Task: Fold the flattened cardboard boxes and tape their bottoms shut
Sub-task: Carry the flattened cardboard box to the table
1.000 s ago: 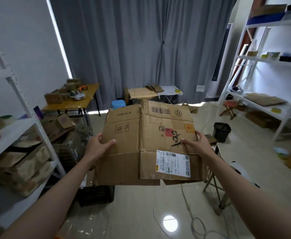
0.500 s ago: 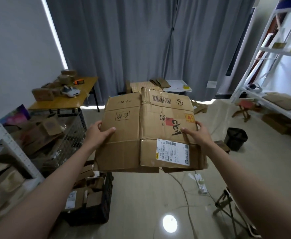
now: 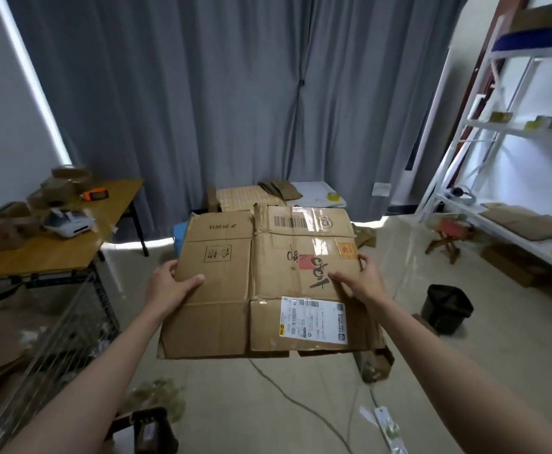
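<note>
Firmly, both hands (image 3: 166,290) (image 3: 359,283) grip a creased, flattened cardboard box (image 3: 261,283).

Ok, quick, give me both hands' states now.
Left hand: grips the left edge of the flattened cardboard box.
Right hand: grips the box's right edge.

You hold one flattened cardboard box (image 3: 261,280) between two hands, the left hand (image 3: 166,286) and the right hand (image 3: 359,283). It carries one white shipping label (image 3: 314,320). Beyond it you have one wooden table (image 3: 55,247), one black bin (image 3: 446,308) and one small stool (image 3: 448,237).
</note>
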`<control>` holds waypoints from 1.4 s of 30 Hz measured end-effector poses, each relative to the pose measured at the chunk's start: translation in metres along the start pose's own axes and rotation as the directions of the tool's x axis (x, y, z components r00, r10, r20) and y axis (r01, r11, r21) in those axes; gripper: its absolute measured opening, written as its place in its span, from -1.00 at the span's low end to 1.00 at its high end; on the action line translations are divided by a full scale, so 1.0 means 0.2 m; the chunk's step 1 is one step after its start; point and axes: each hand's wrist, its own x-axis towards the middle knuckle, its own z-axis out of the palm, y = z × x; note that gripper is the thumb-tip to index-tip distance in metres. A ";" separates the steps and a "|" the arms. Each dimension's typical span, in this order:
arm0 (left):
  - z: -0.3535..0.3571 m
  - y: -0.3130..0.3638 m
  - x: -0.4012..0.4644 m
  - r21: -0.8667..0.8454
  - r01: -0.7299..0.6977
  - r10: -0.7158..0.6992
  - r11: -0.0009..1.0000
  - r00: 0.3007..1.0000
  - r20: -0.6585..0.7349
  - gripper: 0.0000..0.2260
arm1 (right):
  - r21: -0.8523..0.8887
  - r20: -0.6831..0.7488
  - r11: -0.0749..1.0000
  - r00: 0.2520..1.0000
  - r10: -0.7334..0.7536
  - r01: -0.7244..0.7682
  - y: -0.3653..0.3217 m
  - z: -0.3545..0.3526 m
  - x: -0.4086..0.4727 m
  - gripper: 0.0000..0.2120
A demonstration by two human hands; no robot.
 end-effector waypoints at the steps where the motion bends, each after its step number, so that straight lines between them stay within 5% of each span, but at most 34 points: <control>1: 0.03 0.03 0.12 -0.001 -0.007 0.007 1.000 1.000 0.021 -0.09 | -0.007 -0.017 1.000 1.000 0.007 -0.007 -0.01 0.01 0.10 -0.18; 3: 0.11 0.07 0.36 0.003 -0.026 0.025 1.000 0.999 0.041 -0.01 | -0.021 -0.052 0.999 0.998 0.026 -0.027 0.00 0.00 0.28 -0.19; 11: 0.57 0.34 1.06 0.060 -0.073 0.070 0.996 0.996 0.051 -0.30 | -0.020 -0.090 0.996 0.992 0.085 -0.087 0.09 0.04 1.10 -0.16; 31: 1.51 0.89 3.03 0.098 -0.067 0.060 0.993 0.996 0.068 -0.18 | -0.019 -0.094 0.994 0.990 0.103 -0.106 0.05 0.17 3.39 -0.15; 42: 2.29 1.32 4.04 0.005 -0.139 0.133 0.990 0.962 0.237 -0.25 | 0.002 -0.232 0.979 0.952 0.198 -0.203 0.15 0.07 4.42 -0.19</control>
